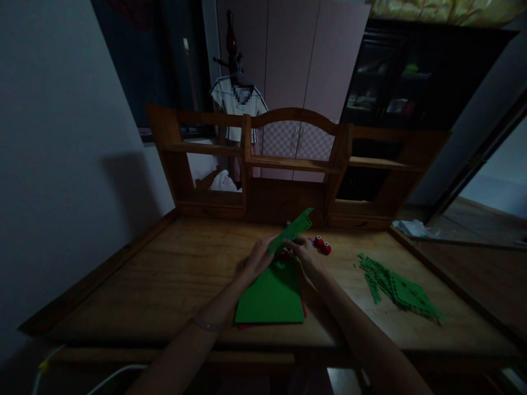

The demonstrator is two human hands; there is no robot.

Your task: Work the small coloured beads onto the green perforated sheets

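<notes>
A narrow green foam or paper sheet with holes along its edge tilts up from my left hand, whose fingers are closed on its lower end. My right hand is just to the right, its fingers curled together beside the sheet. A small red object shows partly between the hands; its kind is hidden. Beneath them lies a stack of plain green sheets, with a red sheet poking out below. Past my right hand are small red pieces with white tops.
On the right of the wooden desk lies a heap of punched green scraps. A wooden shelf unit runs along the desk's far edge. White cables hang at the near left. The room is dim.
</notes>
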